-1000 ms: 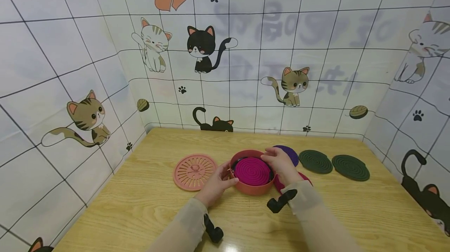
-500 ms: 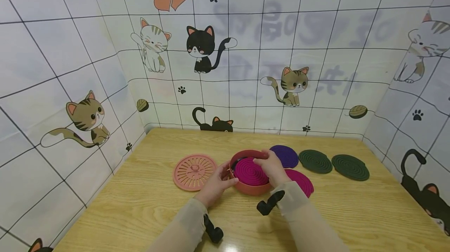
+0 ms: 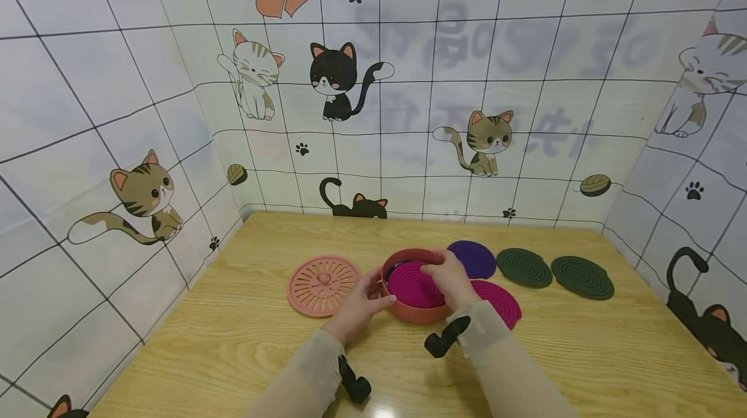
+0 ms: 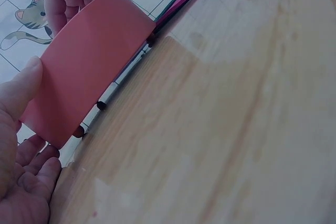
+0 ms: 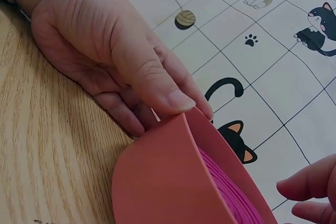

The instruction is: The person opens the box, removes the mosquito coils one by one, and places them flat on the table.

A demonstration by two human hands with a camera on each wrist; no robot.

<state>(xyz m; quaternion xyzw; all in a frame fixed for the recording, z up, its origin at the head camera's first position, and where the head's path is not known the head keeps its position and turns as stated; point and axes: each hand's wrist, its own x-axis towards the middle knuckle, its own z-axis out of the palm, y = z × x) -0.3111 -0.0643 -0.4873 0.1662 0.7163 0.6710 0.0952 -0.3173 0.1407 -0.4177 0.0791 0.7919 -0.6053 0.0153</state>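
Observation:
In the head view a round coral mosquito coil holder [image 3: 419, 316] stands on the wooden table, with a magenta mosquito coil [image 3: 413, 285] inside it. My left hand [image 3: 357, 308] grips the holder's left side, thumb on its near wall and fingers behind. My right hand [image 3: 454, 278] reaches over the right rim, fingertips at the coil's right part. In the right wrist view the left thumb [image 5: 181, 100] lies at the rim, and right fingertips [image 5: 307, 184] show apart from it. Small dark feet [image 4: 101, 105] show under the holder in the left wrist view.
A coral slotted lid [image 3: 323, 285] lies left of the holder. To the right lie another magenta coil [image 3: 498, 301], a purple coil [image 3: 473, 259] and two dark green coils [image 3: 523, 267]. A cat-patterned wall covering [image 3: 408, 178] closes off the back and sides.
My right hand has moved left from the holder's right rim to above the coil inside, uncovering more of the purple and magenta coils on the table. The left hand has stayed in place.

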